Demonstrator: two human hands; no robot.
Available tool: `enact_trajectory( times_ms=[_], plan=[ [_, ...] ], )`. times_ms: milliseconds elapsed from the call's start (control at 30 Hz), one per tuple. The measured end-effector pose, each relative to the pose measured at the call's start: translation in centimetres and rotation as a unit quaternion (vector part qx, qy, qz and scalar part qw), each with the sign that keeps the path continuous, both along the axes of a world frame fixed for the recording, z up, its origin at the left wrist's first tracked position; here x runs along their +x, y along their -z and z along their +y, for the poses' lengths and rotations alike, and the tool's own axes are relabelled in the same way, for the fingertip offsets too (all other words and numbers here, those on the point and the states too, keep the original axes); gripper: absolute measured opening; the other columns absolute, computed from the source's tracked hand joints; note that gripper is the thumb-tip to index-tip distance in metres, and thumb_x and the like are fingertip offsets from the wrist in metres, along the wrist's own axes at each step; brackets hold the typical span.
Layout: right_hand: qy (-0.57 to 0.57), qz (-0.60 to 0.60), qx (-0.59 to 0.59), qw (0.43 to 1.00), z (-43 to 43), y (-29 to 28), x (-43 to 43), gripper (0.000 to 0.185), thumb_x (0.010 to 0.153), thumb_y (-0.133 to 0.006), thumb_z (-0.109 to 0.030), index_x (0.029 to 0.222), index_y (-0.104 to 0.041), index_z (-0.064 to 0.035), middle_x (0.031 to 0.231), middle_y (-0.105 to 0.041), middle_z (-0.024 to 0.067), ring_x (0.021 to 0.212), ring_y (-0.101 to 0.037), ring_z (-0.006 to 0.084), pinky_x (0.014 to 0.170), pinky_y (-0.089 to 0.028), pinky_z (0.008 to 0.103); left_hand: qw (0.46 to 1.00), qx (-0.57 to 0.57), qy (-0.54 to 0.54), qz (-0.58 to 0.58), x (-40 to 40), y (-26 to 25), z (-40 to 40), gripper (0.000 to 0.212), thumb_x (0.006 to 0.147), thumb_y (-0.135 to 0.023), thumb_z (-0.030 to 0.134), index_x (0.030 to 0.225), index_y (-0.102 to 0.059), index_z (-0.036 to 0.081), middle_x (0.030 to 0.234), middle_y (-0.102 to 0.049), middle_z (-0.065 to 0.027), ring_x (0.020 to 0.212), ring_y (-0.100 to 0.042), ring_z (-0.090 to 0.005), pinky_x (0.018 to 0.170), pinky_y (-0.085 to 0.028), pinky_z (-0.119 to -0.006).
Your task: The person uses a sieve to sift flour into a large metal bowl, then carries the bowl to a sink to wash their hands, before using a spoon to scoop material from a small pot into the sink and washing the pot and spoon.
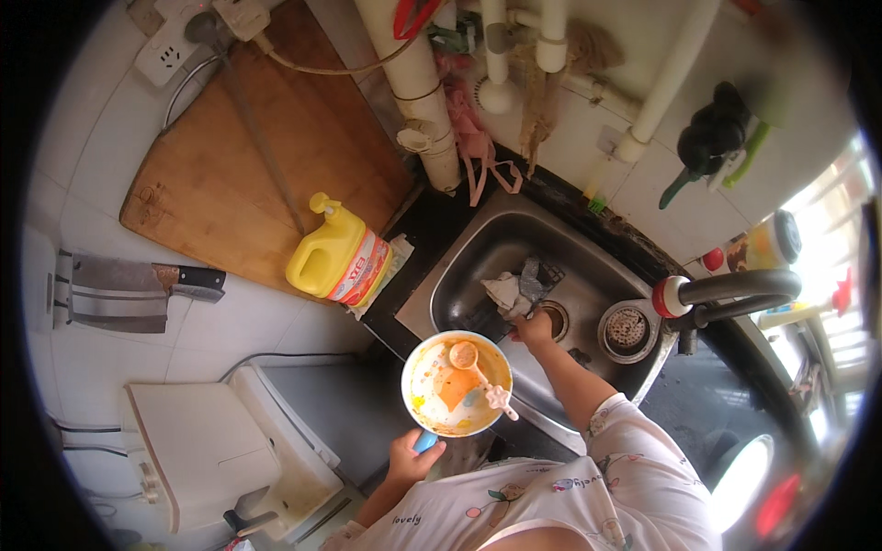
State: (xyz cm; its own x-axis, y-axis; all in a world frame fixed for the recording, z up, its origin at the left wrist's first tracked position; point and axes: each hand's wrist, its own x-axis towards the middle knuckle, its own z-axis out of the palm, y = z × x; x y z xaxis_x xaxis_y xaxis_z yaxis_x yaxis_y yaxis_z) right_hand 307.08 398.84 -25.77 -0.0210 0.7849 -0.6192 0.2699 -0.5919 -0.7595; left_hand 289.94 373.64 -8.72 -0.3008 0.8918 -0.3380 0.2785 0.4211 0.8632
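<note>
My left hand (412, 460) grips the blue handle of a small white-lined saucepan (437, 412). Orange residue and a little liquid coat the pan's inside. A pinkish spoon (484, 382) with a flower-shaped handle end leans in it, bowl down, handle over the rim. Down in the stainless steel sink (451, 286), my right hand (536, 329) reaches beside the drain opening (555, 318). Its fingers are at the edge of a pale cloth (504, 292) and a grey cloth (531, 279). Whether they pinch the cloth is hard to see.
A yellow detergent pump bottle (344, 258) stands left of the sink, before a wooden cutting board (269, 158). Cleavers (120, 289) hang on the left wall. The faucet (737, 286) arches at the sink's right, near a strainer basket (627, 330). A white appliance (207, 448) sits lower left.
</note>
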Motion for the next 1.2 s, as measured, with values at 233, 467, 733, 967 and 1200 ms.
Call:
enact_trajectory(
  times_ms=[233,467,733,967,1200],
  plan=[
    [0.008,0.068,0.046,0.997,-1.0,-6.6,0.5,0.027,0.075,-0.053,-0.005,0.092,-0.043,0.0132,0.059,-0.055,0.0178,0.046,-0.06,0.0238,0.038,-0.05,0.0312,0.997,-0.042,-0.06,-0.033,-1.7,-0.1,-2.2,0.018,0.068,-0.066,0.013,0.073,-0.056,-0.001,0.063,-0.057,-0.0048,0.059,-0.05,-0.0095,0.055,-0.041,-0.026],
    [-0.015,0.149,0.082,0.985,2.1,-14.6,-3.9,0.026,0.076,-0.051,-0.005,0.094,-0.042,0.0113,0.063,-0.056,0.0174,0.046,-0.059,0.0228,0.039,-0.05,0.0304,0.995,-0.076,-0.059,-0.01,-2.6,-3.4,-2.5,0.016,0.067,-0.065,0.012,0.075,-0.058,-0.001,0.065,-0.057,-0.004,0.061,-0.05,-0.0091,0.058,-0.041,-0.024],
    [-0.053,0.138,0.1,0.984,6.4,-14.5,-10.3,0.027,0.077,-0.054,-0.008,0.092,-0.043,0.0102,0.065,-0.058,0.0168,0.051,-0.061,0.0228,0.044,-0.052,0.0297,0.997,-0.075,-0.031,-0.005,-2.5,-3.1,-1.8,0.016,0.067,-0.066,0.011,0.074,-0.058,-0.001,0.066,-0.058,-0.0042,0.061,-0.05,-0.0085,0.059,-0.042,-0.024],
    [-0.064,0.167,0.066,0.982,5.7,-15.2,-8.3,0.054,0.079,-0.059,-0.02,0.119,-0.033,0.0072,0.074,-0.06,0.0161,0.059,-0.062,0.0222,0.05,-0.052,0.0293,0.998,-0.058,0.0,0.006,-1.6,-1.8,0.2,0.017,0.067,-0.067,0.013,0.074,-0.058,0.0,0.064,-0.059,-0.0071,0.058,-0.053,-0.0122,0.057,-0.043,-0.027],
    [0.141,0.166,0.147,0.965,-4.4,-11.5,9.2,0.035,0.085,-0.053,-0.018,0.114,-0.045,0.0007,0.088,-0.059,0.0092,0.068,-0.058,0.0119,0.056,-0.047,0.0214,0.998,-0.01,0.06,0.033,-0.2,0.6,3.6,0.02,0.067,-0.067,0.016,0.073,-0.057,0.0,0.059,-0.057,-0.0106,0.054,-0.055,-0.0175,0.052,-0.042,-0.03]
  ],
)
